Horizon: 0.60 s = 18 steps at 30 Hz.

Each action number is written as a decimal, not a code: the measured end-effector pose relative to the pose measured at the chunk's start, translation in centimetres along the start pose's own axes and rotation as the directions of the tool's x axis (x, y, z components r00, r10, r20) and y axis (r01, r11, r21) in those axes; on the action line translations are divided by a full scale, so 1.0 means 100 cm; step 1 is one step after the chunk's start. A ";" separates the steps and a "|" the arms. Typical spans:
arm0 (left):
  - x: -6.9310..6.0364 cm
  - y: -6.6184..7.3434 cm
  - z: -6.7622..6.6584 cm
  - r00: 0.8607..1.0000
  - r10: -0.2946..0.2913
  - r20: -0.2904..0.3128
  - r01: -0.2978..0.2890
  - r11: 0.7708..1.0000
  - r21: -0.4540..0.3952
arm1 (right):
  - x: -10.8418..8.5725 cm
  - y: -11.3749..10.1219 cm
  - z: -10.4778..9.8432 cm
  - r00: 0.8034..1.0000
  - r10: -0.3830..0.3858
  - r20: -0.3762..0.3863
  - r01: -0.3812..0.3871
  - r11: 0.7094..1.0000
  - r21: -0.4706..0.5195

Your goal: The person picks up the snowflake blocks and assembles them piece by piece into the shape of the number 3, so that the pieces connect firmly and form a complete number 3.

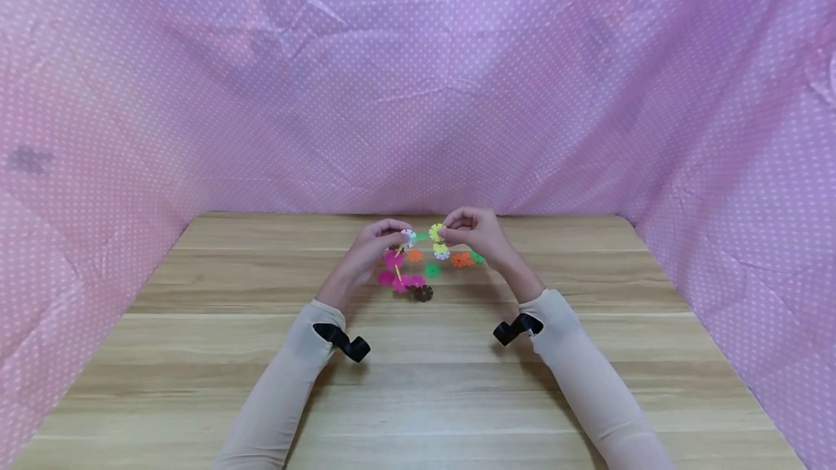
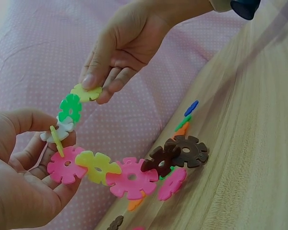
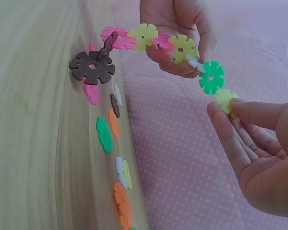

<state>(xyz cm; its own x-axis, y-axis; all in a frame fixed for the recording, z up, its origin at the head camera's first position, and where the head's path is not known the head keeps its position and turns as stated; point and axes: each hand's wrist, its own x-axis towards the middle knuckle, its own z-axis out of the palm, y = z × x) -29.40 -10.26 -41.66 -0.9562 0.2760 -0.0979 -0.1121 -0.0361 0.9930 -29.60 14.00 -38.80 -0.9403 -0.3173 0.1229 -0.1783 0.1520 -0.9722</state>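
Wooden tabletop (image 1: 418, 383), hands (image 1: 366, 256) (image 1: 482, 235) in pinch on disc chain (image 2: 108, 167)

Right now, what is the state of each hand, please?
Left hand: holding the chain by its white disc.
Right hand: pinching the yellow end disc.

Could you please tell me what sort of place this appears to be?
Probably a makeshift recording booth for tabletop work: pink dotted fabric hangs around a wooden table, and the person has black wrist-worn devices.
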 end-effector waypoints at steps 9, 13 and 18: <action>0.000 0.000 0.006 1.000 -0.024 0.007 0.025 0.996 -0.088 | 0.001 0.004 0.004 1.000 0.017 0.009 -0.017 1.000 0.022; 0.000 0.000 0.009 0.999 -0.038 0.007 0.038 0.994 -0.100 | 0.001 0.008 0.006 1.000 0.010 -0.010 -0.010 0.999 0.040; 0.001 -0.002 0.012 1.000 -0.028 0.009 0.029 0.998 -0.059 | 0.001 0.011 0.009 1.000 -0.003 -0.029 0.005 0.998 0.063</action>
<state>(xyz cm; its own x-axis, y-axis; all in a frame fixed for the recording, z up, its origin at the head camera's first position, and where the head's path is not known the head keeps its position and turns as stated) -29.14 -9.10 -41.82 -0.9502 0.2853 -0.1253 -0.1553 -0.0851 0.9842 -29.67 13.33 -40.04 -0.9477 -0.2909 0.1315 -0.1643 0.0912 -0.9822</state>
